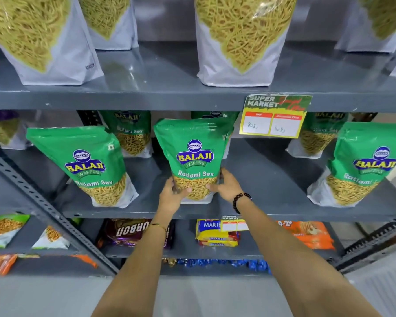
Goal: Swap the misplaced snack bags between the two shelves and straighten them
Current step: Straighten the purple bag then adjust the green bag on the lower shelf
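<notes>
A green Balaji Ratlami Sev bag (193,156) stands upright at the front middle of the middle shelf (261,209). My left hand (173,195) grips its lower left side and my right hand (226,187) grips its lower right side. More green bags stand on this shelf, one at the left (87,165), one at the right (361,165) and others behind. On the upper shelf (169,97) stand white bags of yellow sev, one at the left (39,40) and one in the middle (240,40).
A yellow price tag (274,117) hangs from the upper shelf's front edge. A lower shelf holds Bourbon biscuits (128,232), Marie packs (215,234) and orange packets (306,234). A slotted steel upright (44,207) slants across the left.
</notes>
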`<action>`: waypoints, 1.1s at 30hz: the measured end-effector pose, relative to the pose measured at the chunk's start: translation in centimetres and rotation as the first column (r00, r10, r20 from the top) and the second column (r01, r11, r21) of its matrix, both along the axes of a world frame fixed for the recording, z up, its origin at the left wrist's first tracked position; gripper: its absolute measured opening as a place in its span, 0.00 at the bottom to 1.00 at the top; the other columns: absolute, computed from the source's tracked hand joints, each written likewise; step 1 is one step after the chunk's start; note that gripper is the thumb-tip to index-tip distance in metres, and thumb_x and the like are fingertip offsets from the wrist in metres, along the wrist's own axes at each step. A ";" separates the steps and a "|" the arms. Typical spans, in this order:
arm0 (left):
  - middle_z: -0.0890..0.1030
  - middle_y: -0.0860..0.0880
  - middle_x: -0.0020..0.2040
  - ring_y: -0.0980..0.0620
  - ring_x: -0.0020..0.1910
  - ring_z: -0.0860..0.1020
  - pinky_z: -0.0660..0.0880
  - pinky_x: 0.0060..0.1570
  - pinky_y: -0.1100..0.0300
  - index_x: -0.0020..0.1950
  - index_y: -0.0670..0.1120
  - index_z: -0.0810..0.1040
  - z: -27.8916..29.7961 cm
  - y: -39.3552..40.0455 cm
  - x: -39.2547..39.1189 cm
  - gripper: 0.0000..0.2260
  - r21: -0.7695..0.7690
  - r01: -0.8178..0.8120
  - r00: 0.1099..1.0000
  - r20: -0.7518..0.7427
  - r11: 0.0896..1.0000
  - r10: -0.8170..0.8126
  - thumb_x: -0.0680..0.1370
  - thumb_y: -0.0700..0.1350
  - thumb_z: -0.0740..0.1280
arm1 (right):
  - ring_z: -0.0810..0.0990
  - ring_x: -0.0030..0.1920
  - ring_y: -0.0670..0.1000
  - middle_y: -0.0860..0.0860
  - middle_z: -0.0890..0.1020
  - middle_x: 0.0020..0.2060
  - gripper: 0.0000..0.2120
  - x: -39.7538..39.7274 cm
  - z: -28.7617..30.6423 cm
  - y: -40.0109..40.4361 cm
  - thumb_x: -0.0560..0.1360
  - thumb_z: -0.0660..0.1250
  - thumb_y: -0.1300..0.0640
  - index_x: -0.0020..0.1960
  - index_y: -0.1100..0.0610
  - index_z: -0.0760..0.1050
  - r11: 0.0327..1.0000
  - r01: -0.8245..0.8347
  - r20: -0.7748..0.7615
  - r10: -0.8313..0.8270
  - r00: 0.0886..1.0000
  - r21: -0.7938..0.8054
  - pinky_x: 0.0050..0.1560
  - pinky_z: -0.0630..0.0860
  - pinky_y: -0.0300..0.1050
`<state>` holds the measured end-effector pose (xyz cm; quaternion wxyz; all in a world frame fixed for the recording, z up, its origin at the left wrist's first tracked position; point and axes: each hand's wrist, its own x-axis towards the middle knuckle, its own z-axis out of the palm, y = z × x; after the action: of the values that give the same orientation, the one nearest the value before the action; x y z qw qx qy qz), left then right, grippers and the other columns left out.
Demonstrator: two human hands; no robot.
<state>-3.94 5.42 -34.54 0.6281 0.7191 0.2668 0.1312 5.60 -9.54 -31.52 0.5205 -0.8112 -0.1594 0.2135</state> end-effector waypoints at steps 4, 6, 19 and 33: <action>0.77 0.41 0.62 0.48 0.56 0.75 0.71 0.56 0.57 0.64 0.41 0.68 0.1 -0.7 1.0 0.26 0.020 0.037 0.999 -0.022 0.999 -0.037 0.70 0.40 0.73 | 0.74 0.61 0.56 0.57 0.77 0.61 0.26 0.8 -0.5 -1.5 0.67 0.73 0.64 0.62 0.59 0.68 0.996 0.063 -0.029 -0.061 0.998 0.068 0.62 0.72 0.57; 0.77 0.41 0.62 0.49 0.55 0.74 0.72 0.56 0.57 0.65 0.42 0.68 0.0 -1.5 1.6 0.26 0.020 0.055 0.998 -0.026 0.998 -0.055 0.69 0.41 0.73 | 0.74 0.58 0.55 0.56 0.77 0.58 0.24 1.3 -0.7 -2.5 0.66 0.73 0.64 0.60 0.58 0.69 0.992 0.085 -0.036 -0.082 0.996 0.098 0.60 0.74 0.55; 0.72 0.44 0.69 0.44 0.68 0.68 0.66 0.68 0.47 0.69 0.44 0.65 -1.8 -3.0 1.5 0.30 0.031 0.166 0.979 -0.124 0.986 -0.162 0.70 0.41 0.72 | 0.74 0.59 0.53 0.52 0.76 0.57 0.25 1.4 -3.4 -5.6 0.65 0.73 0.66 0.58 0.56 0.68 0.999 -0.008 -0.188 0.013 0.982 0.031 0.58 0.70 0.45; 0.75 0.42 0.66 0.45 0.66 0.71 0.67 0.65 0.51 0.66 0.42 0.68 -2.1 -4.0 0.5 0.25 0.091 0.064 0.988 -0.145 0.994 -0.051 0.71 0.40 0.71 | 0.75 0.56 0.54 0.58 0.78 0.58 0.21 0.4 -4.7 -5.8 0.68 0.72 0.61 0.58 0.63 0.71 0.993 0.101 -0.070 -0.105 0.992 -0.060 0.56 0.69 0.45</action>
<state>-3.48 1.42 -36.66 0.5761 0.7632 0.2834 0.0740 6.01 -15.31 -36.19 0.5134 -0.8243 -0.0920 0.2204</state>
